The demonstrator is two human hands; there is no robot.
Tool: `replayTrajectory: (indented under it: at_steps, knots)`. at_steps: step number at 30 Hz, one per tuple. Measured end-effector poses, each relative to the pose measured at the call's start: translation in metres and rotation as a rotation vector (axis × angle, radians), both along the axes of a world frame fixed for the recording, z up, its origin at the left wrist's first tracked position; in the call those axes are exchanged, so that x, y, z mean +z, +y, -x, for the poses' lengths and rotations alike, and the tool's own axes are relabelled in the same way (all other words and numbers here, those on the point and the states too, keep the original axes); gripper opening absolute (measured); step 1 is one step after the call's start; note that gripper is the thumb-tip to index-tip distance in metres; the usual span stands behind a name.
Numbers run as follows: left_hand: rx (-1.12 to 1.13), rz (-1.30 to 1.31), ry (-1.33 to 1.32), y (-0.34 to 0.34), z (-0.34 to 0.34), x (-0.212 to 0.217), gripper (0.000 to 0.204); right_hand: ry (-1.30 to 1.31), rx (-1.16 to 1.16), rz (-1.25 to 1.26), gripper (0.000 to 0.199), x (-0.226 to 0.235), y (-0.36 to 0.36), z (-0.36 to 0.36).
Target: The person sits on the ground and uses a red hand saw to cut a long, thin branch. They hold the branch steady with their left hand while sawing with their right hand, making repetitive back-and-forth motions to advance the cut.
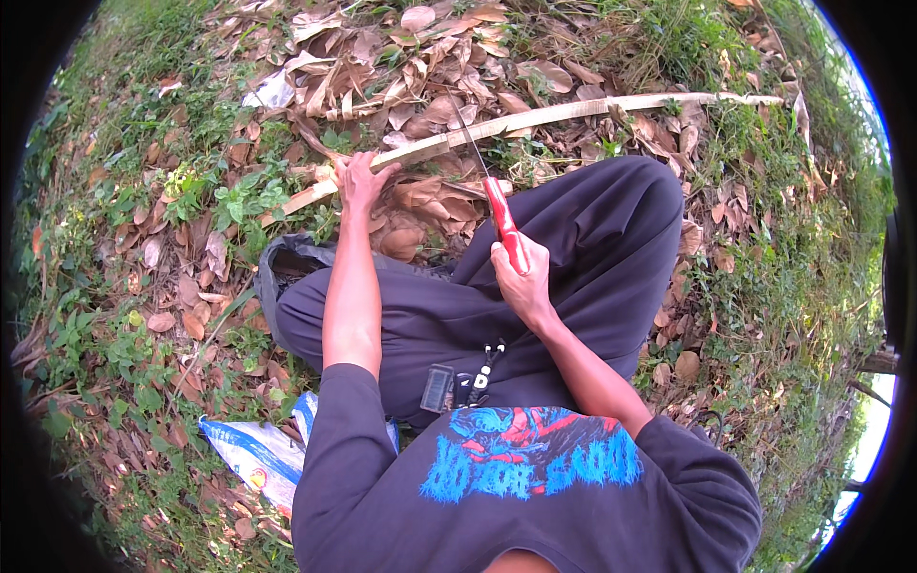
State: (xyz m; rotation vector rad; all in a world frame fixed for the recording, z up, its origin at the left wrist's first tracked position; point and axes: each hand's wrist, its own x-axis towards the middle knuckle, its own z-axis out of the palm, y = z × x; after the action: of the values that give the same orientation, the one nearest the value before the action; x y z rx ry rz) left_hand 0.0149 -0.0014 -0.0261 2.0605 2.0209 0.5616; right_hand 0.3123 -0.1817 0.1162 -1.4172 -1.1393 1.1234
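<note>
A long, narrow strip of pale wood [564, 113] lies across the leaf litter in front of my legs, slanting up from left to right. My left hand [359, 180] is closed around it near its left end. In my right hand [524, 279] is a hand saw [502, 216] with a red handle, my fingers wrapped around the grip's lower end. Its thin dark blade, seen almost edge-on, crosses the strip to the right of my left hand and points away from me. The blade's teeth are too fine to make out.
My crossed legs in dark trousers [602, 224] fill the space below the strip. Dry brown leaves [411, 67] and green weeds [239, 196] cover the ground. A white and blue plastic sack [253, 456] lies by my left side. A small dark device [437, 388] rests at my lap.
</note>
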Motion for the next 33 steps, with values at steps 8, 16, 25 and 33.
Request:
replayTrajectory:
  at_steps: [8, 16, 25, 33]
  knots:
    - [-0.025, -0.058, 0.075, -0.003, -0.007, 0.012, 0.054, -0.039, 0.064, -0.003, 0.017, 0.003, 0.005, 0.004]
    - [-0.021, -0.062, 0.068, -0.004, -0.010, 0.014, 0.056, -0.135, 0.102, -0.025, 0.017, 0.004, 0.005, 0.008]
    - [-0.001, -0.078, 0.124, -0.004, -0.001, 0.002, 0.056, -0.153, 0.125, -0.033, 0.018, -0.002, -0.013, 0.015]
    - [0.047, 0.065, 0.150, 0.005, -0.006, 0.005, 0.067, -0.160, 0.077, -0.054, 0.022, -0.016, 0.019, 0.017]
